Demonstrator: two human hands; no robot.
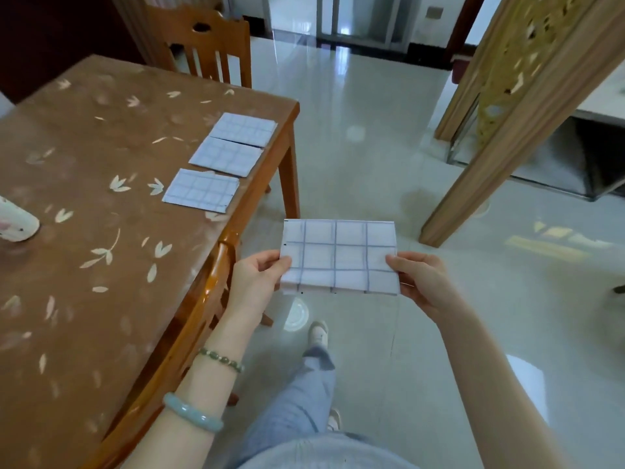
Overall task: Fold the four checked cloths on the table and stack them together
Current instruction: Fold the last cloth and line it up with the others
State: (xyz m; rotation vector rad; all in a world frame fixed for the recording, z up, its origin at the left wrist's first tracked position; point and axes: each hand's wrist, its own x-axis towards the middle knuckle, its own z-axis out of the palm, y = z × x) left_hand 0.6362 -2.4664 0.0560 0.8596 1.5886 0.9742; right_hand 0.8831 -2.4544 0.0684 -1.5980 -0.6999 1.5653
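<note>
Worktop (101,164) fills the left of the view, brown cover with a leaf print. A chair back (216,286) is tucked against its near right edge. There's a second chair (203,45) at the far end. A white item (17,221) sits at the left edge, cut off, so I can't tell what it is.

Three checked cloths lie folded flat in a row along the right side of the worktop. The far cloth (244,129) and middle cloth (226,157) meet edge to edge. The near cloth (201,190) is just beside the middle one, with a thin gap. They are side by side, not stacked.

I have the fourth cloth (340,257) in the air, off the worktop to its right, over the floor. It is a flat rectangle, and layers show along its near edge, so it's already folded at least once.

My left hand (257,275) pinches its left short edge, thumb on top and fingers under. My right hand (417,277) pinches the right short edge the same way. The cloth is taut and level between them.

Progress, my read: three cloths are done and the fourth looks about the same check count as those, so its folding is likely finished or one fold short. I can't tell which. Left to do: set it down, then gather all four into one pile. None of the stacking is done yet.
</note>
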